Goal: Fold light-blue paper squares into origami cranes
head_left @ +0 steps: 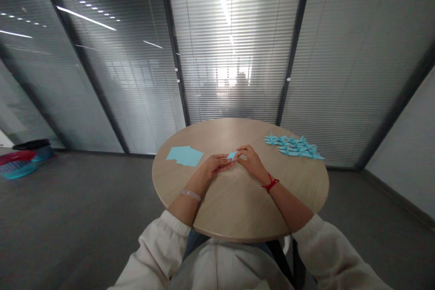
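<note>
Both hands meet over the middle of a round wooden table (pixel 238 208). My left hand (pixel 214 167) and my right hand (pixel 249 158) pinch a small folded piece of light blue paper (pixel 232 155) between their fingertips, just above the tabletop. A pale band sits on my left wrist and a red cord on my right wrist. A small stack of flat light blue paper sheets (pixel 185 155) lies left of my left hand. To the right, beyond my right hand, several folded blue paper cranes (pixel 294 146) lie in rows.
Glass walls with closed blinds (pixel 234 45) stand behind the table. Grey floor surrounds it. Red and teal baskets (pixel 20 161) sit on the floor at far left. A chair base shows under the table's near edge.
</note>
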The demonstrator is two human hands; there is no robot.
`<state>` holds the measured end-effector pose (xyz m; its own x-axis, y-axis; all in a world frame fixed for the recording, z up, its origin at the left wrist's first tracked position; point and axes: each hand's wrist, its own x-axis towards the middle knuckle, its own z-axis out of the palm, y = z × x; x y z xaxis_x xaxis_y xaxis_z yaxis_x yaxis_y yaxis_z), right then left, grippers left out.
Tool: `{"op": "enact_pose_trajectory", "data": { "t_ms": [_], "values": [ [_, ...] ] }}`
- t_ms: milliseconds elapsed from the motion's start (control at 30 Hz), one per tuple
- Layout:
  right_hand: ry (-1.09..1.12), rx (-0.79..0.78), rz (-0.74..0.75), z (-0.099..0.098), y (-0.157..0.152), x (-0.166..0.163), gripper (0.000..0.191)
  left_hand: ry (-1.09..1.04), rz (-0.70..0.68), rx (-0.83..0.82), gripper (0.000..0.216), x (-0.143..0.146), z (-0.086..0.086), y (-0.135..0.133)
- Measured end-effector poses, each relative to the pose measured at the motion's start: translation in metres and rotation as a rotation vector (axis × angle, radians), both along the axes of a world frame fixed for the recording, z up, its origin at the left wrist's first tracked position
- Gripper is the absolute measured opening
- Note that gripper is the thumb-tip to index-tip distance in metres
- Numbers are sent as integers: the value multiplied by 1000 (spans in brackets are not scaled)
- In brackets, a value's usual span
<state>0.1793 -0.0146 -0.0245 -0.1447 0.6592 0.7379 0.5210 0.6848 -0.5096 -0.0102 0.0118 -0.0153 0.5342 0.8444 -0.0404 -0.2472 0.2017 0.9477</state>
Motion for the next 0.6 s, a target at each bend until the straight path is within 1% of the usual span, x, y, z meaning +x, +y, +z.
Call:
{"op": "enact_pose_trajectory", "data": {
  "t_ms": [133,300,367,500,600],
  "values": [
    [25,-35,-3,1,-1,1,4,12,-7,71,30,0,0,-3],
    [26,-40,-4,0,-1,2,4,47,-51,156,36,1,5,-9],
    [16,-46,-4,-1,-1,2,4,92,-33,193,38,2,7,-11],
    [8,-62,6,-2,0,2,5,211,48,253,36,3,9,-11],
    [18,-100,-9,-3,1,2,3,226,39,309,34,4,10,-11]
  ]
}}
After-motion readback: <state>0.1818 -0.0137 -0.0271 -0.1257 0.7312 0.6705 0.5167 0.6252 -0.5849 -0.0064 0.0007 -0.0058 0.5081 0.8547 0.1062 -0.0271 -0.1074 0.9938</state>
